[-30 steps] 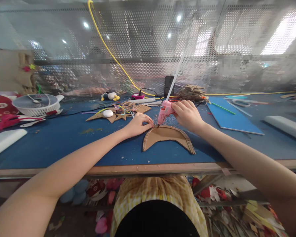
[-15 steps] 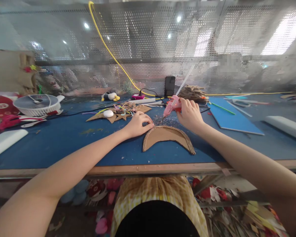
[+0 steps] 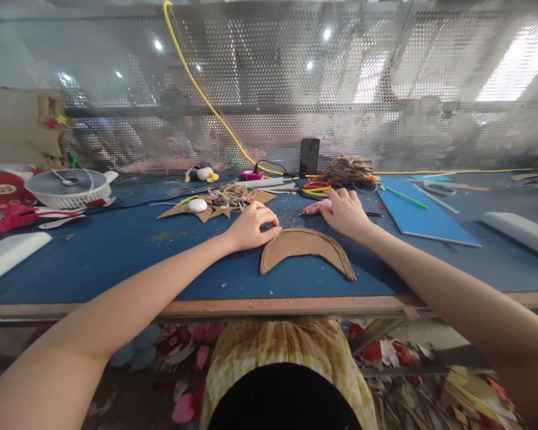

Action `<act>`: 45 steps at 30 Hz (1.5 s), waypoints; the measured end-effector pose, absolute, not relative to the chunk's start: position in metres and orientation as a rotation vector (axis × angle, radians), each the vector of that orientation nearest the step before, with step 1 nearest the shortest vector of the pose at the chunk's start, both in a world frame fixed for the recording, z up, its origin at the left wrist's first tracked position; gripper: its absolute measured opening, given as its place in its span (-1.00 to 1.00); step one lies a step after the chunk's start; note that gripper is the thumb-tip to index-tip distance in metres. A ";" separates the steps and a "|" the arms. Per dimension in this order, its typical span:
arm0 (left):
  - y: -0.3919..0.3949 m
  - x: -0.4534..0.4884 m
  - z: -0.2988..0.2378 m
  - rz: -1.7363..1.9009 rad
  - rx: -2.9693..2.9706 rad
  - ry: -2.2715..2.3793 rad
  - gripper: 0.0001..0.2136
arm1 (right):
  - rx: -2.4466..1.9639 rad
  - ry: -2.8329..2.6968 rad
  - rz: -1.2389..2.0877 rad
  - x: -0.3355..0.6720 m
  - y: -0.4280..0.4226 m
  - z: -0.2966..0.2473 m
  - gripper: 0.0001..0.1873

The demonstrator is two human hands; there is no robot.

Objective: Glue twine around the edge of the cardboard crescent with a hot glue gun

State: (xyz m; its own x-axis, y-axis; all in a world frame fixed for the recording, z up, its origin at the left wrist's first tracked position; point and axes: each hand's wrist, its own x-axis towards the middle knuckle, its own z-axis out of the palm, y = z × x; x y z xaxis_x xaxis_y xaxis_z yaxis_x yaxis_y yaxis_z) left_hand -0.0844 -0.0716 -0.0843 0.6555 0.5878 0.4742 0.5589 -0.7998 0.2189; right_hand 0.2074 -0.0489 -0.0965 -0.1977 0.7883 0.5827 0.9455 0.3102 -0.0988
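A brown cardboard crescent (image 3: 302,242), built of stacked layers, lies on the blue tabletop near its front edge, its two tips towards me. My left hand (image 3: 254,227) rests at the crescent's upper left edge, thumb and fingers pinched together on it. Behind the crescent's right side, my right hand (image 3: 346,212) is closed round a pink hot glue gun (image 3: 317,207). The gun lies low on its side against the table, nozzle pointing left. Much of its handle is hidden under my fingers.
Left of centre lie cardboard stars (image 3: 222,210), a white oval piece (image 3: 198,205) and tangled cords. A phone (image 3: 309,156) stands at the back beside a bundle of twigs (image 3: 349,170). A blue board (image 3: 424,212) lies right; a white basket (image 3: 69,190) stands left.
My right hand has lowered the glue gun from upright above the crescent to flat on the table. Its raised white glue stick no longer shows. My left hand and the crescent have hardly moved.
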 end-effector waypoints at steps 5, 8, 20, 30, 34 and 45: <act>-0.073 -0.084 -0.084 0.824 2.791 0.981 -0.82 | -0.928 -2.322 -0.307 0.189 -0.070 -0.082 -0.62; -0.073 -0.083 -0.084 0.812 2.788 0.985 -0.84 | -0.877 -2.436 -0.272 0.178 -0.082 -0.080 -0.60; -0.074 -0.082 -0.084 0.743 2.798 0.957 -0.84 | -0.870 -2.576 -0.321 0.171 -0.091 -0.082 -0.62; -0.074 -0.082 -0.084 0.729 2.794 0.970 -0.83 | -0.846 -2.576 -0.390 0.170 -0.095 -0.079 -0.60; -0.073 -0.082 -0.084 0.739 2.801 0.958 -0.82 | -0.861 -2.607 -0.381 0.168 -0.098 -0.078 -0.62; -0.073 -0.081 -0.084 0.734 2.800 0.963 -0.82 | -0.871 -2.584 -0.346 0.165 -0.099 -0.081 -0.61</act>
State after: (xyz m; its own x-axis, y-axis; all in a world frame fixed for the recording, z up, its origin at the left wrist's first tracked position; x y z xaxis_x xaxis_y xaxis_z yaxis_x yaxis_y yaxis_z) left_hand -0.0813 -0.0732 -0.0845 0.6856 0.6002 0.4120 0.5565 -0.7969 0.2351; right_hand 0.1654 -0.0989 -0.0812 -0.7309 0.5249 0.4363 0.6212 0.7764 0.1065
